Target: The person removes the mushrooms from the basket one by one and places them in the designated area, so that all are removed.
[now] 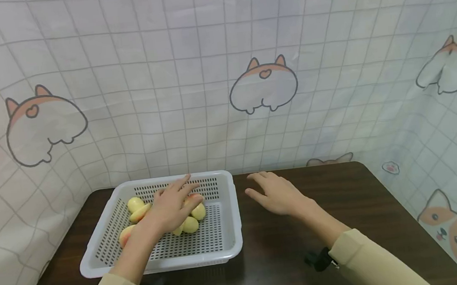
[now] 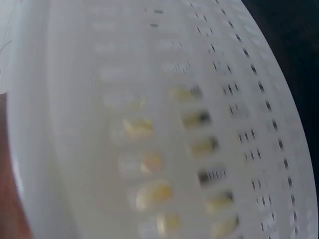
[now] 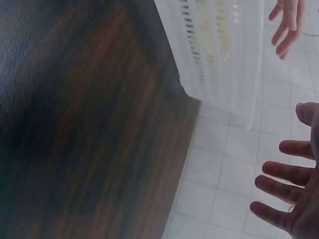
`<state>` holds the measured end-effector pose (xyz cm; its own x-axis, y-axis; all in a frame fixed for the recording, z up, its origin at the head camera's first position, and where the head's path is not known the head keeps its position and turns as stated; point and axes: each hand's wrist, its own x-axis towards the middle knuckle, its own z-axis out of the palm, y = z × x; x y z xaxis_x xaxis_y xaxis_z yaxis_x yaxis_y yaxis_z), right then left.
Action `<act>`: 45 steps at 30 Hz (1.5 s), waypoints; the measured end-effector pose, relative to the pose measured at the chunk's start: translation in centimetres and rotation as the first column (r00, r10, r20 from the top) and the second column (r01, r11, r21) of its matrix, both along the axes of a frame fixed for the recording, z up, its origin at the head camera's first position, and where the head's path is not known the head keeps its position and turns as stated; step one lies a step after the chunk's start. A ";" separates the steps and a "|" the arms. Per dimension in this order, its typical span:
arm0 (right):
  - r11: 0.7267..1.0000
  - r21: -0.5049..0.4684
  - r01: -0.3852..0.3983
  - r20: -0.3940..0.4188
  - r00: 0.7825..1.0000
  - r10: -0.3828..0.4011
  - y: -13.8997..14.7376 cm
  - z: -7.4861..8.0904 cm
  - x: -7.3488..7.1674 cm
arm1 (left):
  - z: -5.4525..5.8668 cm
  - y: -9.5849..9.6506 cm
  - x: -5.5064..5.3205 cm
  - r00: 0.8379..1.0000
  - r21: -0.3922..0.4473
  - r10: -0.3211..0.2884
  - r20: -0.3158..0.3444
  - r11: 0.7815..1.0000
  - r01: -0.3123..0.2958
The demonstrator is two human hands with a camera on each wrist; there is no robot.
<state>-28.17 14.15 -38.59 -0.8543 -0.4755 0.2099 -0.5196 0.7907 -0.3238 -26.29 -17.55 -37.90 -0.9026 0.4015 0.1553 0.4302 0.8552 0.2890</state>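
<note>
The left hand (image 1: 172, 210) is over the basket (image 1: 235, 207), above the yellow fruits inside; its fingers are stretched and spread apart, and they grip nothing; whether some fingertip touches a fruit, I cannot tell from the head view. The right hand (image 1: 275, 193) is to the right of the basket, over the bare part of the table (image 1: 353, 194); its fingers are also extended, with gaps between them in the right wrist view, and they hold nothing; this hand is near the basket wall but apart from it.

The basket is white, shallow and rectangular, with slots in its walls and bottom; it stands upright on the left part of the dark brown table. In it lie several rounded yellow fruits, some with a reddish side (real or toy, I cannot say); a round fruit (image 1: 136, 204) is near the far left corner, a longer fruit (image 1: 140, 213) just in front of it, a red-tinted fruit (image 1: 126, 236) nearer to the left wall, and a small fruit (image 1: 190, 225) below the left fingers; in the left wrist view the yellow shows, blurred, through the slots.

Both arms wear pale yellow sleeves (image 1: 377, 257); behind the table hangs a white cloth (image 1: 161, 75) with grey grid lines and dog drawings (image 1: 263, 86).
</note>
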 end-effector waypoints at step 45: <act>0.905 -0.276 -0.322 -0.016 0.943 0.331 -8.7 -3.1 1.5 | -3.5 -18.4 3.8 0.980 0.096 0.133 -0.150 0.988 -0.119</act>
